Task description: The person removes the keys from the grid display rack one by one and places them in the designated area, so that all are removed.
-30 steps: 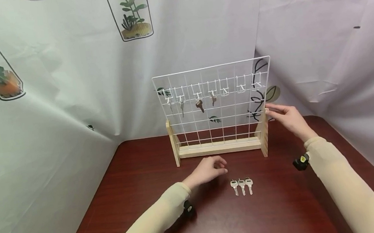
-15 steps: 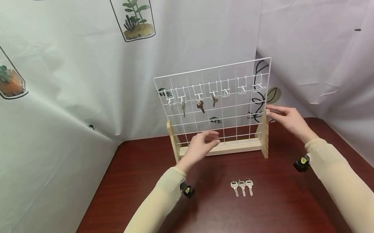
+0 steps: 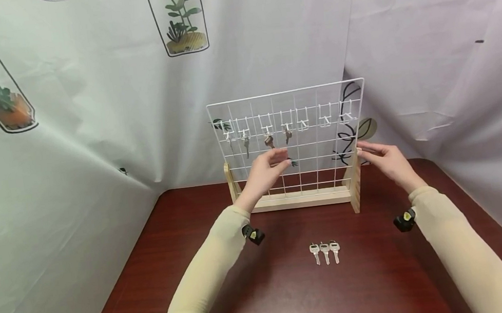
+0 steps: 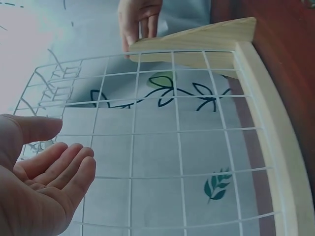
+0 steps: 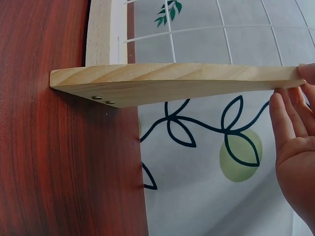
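Note:
A white wire grid rack [image 3: 296, 145] stands upright in a wooden stand [image 3: 312, 200]. Hooks line its upper part, and keys hang on the left ones, among them a brown key [image 3: 269, 141]. My left hand [image 3: 265, 169] hovers before the grid, just below that key; its fingers are loosely bent and hold nothing, as the left wrist view confirms. On the right, my right hand [image 3: 388, 159] pinches the top of the stand's side post [image 5: 172, 73] between thumb and fingers. Three silver keys [image 3: 325, 253] lie side by side on the table in front of the rack.
The rack stands on a dark red table [image 3: 295, 296] with rounded far corners. Pale cloth with printed plants [image 3: 185, 24] hangs behind and at both sides. Bare hooks [image 3: 324, 117] occupy the right part of the grid.
My left hand has risen from the table beside the three keys to the middle of the grid, below the hung keys. My right hand has stayed on the side post.

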Tool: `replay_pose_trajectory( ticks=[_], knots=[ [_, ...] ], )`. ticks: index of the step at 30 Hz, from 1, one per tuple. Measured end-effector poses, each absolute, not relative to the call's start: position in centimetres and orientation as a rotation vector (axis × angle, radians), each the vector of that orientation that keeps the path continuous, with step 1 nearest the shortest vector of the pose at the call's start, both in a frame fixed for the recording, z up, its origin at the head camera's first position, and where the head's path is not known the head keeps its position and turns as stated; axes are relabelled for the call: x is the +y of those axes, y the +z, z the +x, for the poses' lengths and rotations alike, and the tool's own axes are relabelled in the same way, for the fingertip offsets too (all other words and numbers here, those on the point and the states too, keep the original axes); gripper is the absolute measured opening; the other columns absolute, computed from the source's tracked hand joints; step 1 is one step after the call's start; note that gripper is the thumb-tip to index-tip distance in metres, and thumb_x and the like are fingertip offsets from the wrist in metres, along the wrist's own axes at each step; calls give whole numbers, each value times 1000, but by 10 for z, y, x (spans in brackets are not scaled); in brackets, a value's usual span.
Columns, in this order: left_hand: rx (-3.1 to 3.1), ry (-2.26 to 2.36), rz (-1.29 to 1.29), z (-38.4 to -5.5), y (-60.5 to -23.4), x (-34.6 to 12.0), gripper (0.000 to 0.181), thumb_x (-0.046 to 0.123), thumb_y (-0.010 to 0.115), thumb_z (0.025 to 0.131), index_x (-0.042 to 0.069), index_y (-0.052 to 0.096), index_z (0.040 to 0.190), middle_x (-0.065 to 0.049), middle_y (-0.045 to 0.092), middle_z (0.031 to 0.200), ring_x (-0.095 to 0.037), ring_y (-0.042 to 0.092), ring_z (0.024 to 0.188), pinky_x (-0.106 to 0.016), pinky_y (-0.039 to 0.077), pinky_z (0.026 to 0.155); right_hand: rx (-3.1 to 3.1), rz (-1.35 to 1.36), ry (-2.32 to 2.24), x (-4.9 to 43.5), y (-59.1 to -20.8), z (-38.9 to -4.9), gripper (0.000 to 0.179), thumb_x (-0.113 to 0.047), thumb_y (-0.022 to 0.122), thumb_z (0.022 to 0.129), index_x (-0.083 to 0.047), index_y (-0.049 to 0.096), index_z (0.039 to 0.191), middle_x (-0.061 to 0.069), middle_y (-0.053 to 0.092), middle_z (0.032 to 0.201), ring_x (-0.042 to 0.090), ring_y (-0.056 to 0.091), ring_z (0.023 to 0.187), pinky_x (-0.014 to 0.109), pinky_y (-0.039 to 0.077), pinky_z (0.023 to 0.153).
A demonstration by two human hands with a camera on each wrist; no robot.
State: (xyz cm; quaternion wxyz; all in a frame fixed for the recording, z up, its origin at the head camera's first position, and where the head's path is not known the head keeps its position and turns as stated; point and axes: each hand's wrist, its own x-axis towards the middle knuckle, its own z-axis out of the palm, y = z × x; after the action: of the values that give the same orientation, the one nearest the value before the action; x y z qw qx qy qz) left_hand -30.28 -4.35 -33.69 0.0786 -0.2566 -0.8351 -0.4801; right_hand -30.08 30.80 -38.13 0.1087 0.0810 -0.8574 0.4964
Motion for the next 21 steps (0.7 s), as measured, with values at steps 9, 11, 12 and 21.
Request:
replay_pose_trajectory(
  ticks=[9,11,12,21],
  knots=[
    [-2445,-1526,-760,-313,-326,-35,39,16,67,98,2,61,134,-14,67,128,-26,64,118,-31,52,99,-2500,240,1467,307,-383,-300,56,-40,67,97,-9,57,143,4,58,143,24,44,138,51,38,111],
    [-2438,-1540,-753,-315,-323,-34,39,16,67,97,2,62,133,-14,67,128,-26,64,117,-31,52,99,-2495,246,1460,307,-383,-300,55,-40,67,97,-9,58,142,3,58,143,22,45,137,48,38,111],
    [-2434,-1549,-746,-317,-322,-33,39,15,67,97,1,62,133,-14,67,128,-27,64,116,-31,52,99,-2491,244,1459,307,-383,-300,54,-40,67,97,-9,59,141,2,58,142,20,45,136,45,38,111],
    [-2408,-1526,-694,-324,-310,-33,33,14,67,97,1,65,128,-15,69,124,-26,67,112,-30,54,94,-2498,247,1442,308,-383,-301,53,-42,67,97,-11,60,141,6,57,143,20,45,136,44,38,111]
  ],
)
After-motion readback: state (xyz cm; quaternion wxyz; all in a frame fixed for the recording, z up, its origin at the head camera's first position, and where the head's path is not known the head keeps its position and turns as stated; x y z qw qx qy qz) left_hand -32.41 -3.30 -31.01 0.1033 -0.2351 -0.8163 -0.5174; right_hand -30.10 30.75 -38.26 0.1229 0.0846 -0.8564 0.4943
